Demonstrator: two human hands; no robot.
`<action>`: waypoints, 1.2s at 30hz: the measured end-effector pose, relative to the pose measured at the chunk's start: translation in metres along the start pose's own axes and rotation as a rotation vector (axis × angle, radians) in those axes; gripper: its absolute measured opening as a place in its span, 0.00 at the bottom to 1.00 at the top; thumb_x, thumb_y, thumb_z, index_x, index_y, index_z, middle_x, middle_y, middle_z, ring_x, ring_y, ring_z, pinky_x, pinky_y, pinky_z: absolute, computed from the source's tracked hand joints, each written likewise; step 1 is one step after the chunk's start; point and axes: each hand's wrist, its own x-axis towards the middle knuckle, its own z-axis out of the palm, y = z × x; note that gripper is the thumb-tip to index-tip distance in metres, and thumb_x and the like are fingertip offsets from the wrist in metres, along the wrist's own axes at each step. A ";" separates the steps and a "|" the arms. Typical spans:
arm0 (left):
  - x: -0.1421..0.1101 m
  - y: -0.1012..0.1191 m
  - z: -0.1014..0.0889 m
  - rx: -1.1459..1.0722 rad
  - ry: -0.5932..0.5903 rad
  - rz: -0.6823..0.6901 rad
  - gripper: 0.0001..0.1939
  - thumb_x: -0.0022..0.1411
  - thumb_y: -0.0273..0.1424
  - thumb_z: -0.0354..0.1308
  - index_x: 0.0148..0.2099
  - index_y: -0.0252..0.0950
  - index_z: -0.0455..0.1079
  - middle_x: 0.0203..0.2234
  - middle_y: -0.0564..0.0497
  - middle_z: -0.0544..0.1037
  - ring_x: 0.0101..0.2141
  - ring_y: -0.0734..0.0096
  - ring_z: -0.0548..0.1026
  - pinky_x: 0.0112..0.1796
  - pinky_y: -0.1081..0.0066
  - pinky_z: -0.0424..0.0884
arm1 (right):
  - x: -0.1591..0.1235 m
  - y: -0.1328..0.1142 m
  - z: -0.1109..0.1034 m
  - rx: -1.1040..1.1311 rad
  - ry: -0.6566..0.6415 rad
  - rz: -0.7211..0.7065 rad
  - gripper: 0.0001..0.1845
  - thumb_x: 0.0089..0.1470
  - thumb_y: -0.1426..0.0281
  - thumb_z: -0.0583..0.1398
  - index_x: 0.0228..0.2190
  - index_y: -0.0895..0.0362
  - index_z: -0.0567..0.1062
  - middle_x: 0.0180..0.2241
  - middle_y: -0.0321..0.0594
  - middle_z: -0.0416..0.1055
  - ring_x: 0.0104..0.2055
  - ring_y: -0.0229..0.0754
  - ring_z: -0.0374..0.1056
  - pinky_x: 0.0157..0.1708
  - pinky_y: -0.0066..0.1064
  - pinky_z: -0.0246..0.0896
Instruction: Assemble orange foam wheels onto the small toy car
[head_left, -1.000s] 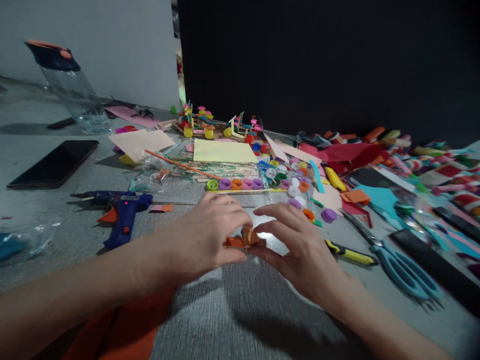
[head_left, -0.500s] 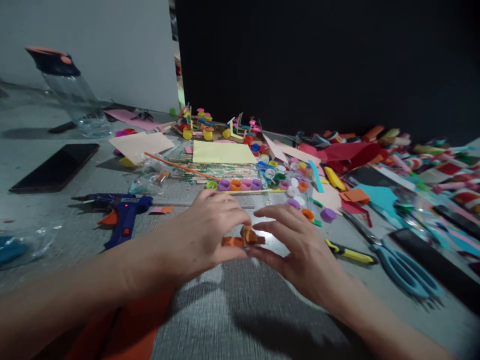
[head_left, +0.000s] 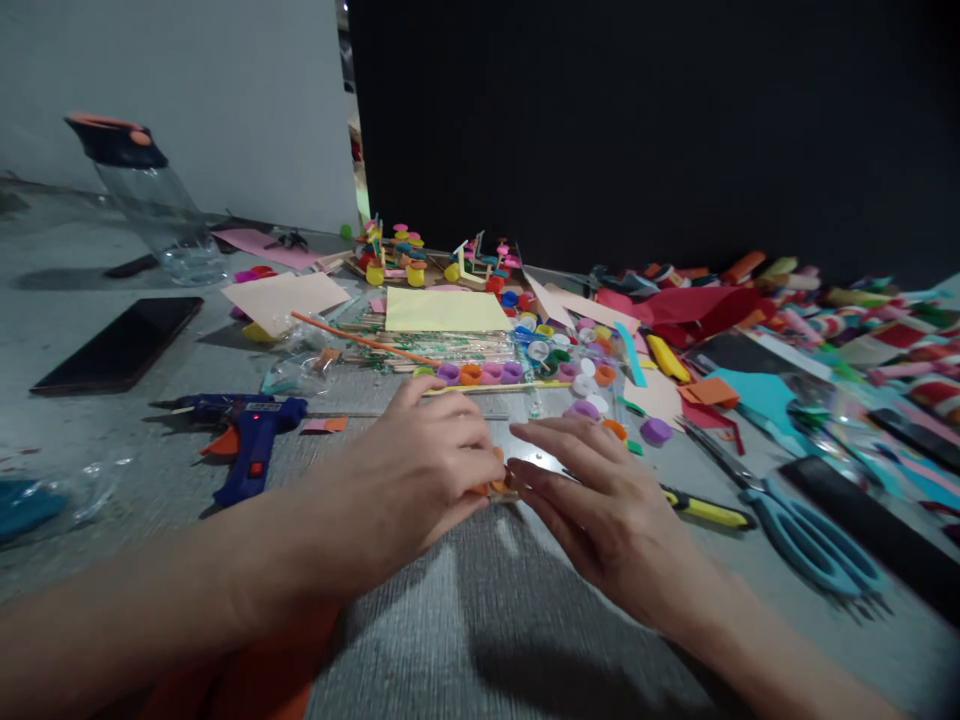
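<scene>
My left hand (head_left: 431,465) is closed around a small orange craft piece (head_left: 498,484) low over the table. Fingers cover most of the piece, so its full shape is hidden. My right hand (head_left: 600,490) is beside it, fingers stretched out and apart, with the fingertips at the piece's right side; whether they press on it I cannot tell. Beyond the hands lies a row of coloured bottle caps (head_left: 470,374). A blue glue gun (head_left: 251,430) with a lit red light lies left of my left hand.
Light blue scissors (head_left: 814,535) and a yellow-black cutter (head_left: 709,508) lie at right. A phone (head_left: 120,343) and a clear bottle (head_left: 154,210) stand left. Bundled sticks (head_left: 442,346), yellow paper (head_left: 448,309) and small stick-and-cap models (head_left: 394,250) are behind.
My left hand has closed further over the orange piece, hiding more of it. The right hand's fingers have flattened and lowered slightly. The view has shifted a little.
</scene>
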 end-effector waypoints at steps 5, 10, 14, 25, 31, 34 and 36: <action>0.000 0.003 0.003 0.033 -0.001 0.050 0.11 0.72 0.32 0.51 0.44 0.40 0.75 0.39 0.52 0.80 0.48 0.59 0.70 0.55 0.54 0.51 | 0.002 -0.001 0.001 -0.021 -0.013 -0.012 0.10 0.64 0.75 0.57 0.43 0.58 0.78 0.54 0.48 0.73 0.56 0.53 0.65 0.56 0.55 0.63; 0.000 0.000 0.004 0.042 -0.006 0.051 0.09 0.71 0.30 0.53 0.45 0.39 0.75 0.39 0.52 0.80 0.49 0.59 0.70 0.56 0.52 0.50 | 0.001 -0.001 0.003 -0.024 -0.013 -0.013 0.09 0.64 0.75 0.57 0.42 0.59 0.78 0.54 0.48 0.74 0.56 0.53 0.65 0.57 0.54 0.62; 0.000 0.000 0.002 0.023 -0.024 0.025 0.09 0.71 0.32 0.53 0.44 0.39 0.75 0.39 0.51 0.79 0.49 0.58 0.70 0.56 0.52 0.51 | 0.000 0.000 0.004 -0.014 -0.020 -0.011 0.09 0.63 0.74 0.58 0.42 0.60 0.78 0.53 0.48 0.74 0.56 0.53 0.65 0.58 0.53 0.61; 0.001 0.002 -0.005 0.038 -0.007 0.045 0.08 0.71 0.28 0.53 0.43 0.40 0.74 0.39 0.53 0.80 0.48 0.60 0.71 0.56 0.53 0.49 | 0.000 -0.001 -0.002 -0.016 0.059 -0.026 0.11 0.63 0.76 0.57 0.45 0.59 0.77 0.55 0.51 0.72 0.54 0.51 0.67 0.51 0.48 0.68; 0.001 0.001 0.000 0.101 -0.027 0.072 0.10 0.71 0.27 0.52 0.43 0.40 0.75 0.37 0.53 0.80 0.49 0.58 0.70 0.56 0.51 0.48 | -0.001 -0.001 0.002 0.005 -0.001 -0.036 0.11 0.64 0.76 0.56 0.45 0.58 0.77 0.55 0.50 0.72 0.57 0.52 0.65 0.53 0.51 0.67; 0.000 0.000 -0.001 0.075 -0.022 0.056 0.10 0.71 0.29 0.51 0.42 0.39 0.74 0.38 0.52 0.79 0.48 0.58 0.70 0.56 0.51 0.49 | -0.001 -0.002 0.000 0.024 0.014 -0.031 0.10 0.64 0.75 0.57 0.45 0.59 0.77 0.54 0.49 0.73 0.57 0.51 0.65 0.54 0.49 0.66; -0.001 0.000 -0.004 0.053 -0.010 0.033 0.08 0.71 0.31 0.53 0.44 0.40 0.74 0.40 0.51 0.79 0.48 0.59 0.70 0.55 0.52 0.50 | -0.001 -0.001 -0.002 0.041 0.041 -0.007 0.11 0.64 0.75 0.57 0.46 0.59 0.76 0.55 0.50 0.72 0.55 0.49 0.67 0.54 0.47 0.66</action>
